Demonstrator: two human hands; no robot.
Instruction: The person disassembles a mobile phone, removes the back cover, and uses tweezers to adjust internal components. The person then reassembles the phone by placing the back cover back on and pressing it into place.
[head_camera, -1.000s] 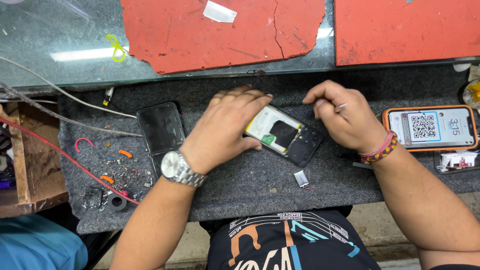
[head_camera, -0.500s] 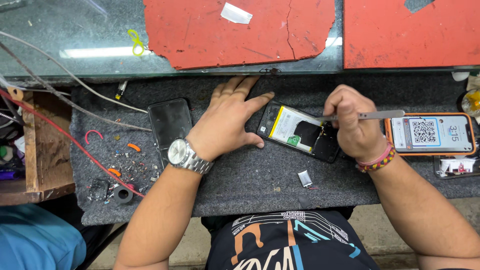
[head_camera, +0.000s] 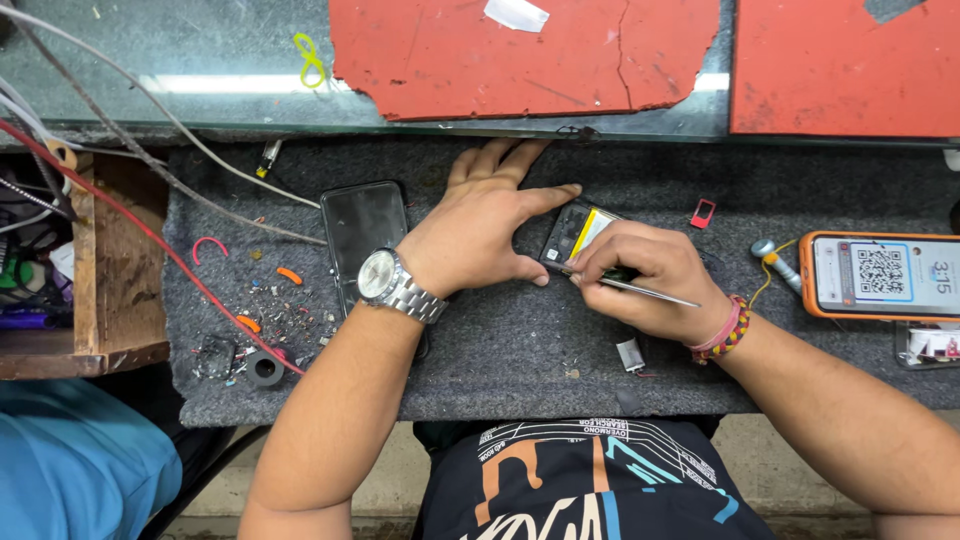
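Note:
An opened phone body with a yellow-edged battery lies on the dark grey felt mat. My left hand, with a steel watch on the wrist, lies flat on the mat and presses against the phone's left side. My right hand covers the phone's lower right part and pinches thin metal tweezers, whose tip touches the phone's lower edge. A black phone back panel lies just left of my left wrist.
An orange-cased phone with a lit screen lies at the right. A small red tray, a small metal part, a screwdriver, and scattered screws and orange bits dot the mat. Red sheets lie under glass. A wooden box stands left.
My right hand swung the tweezers down so that the tip now meets the phone's lower edge. My left hand shifted closer against the phone's left side. The head camera moved closer.

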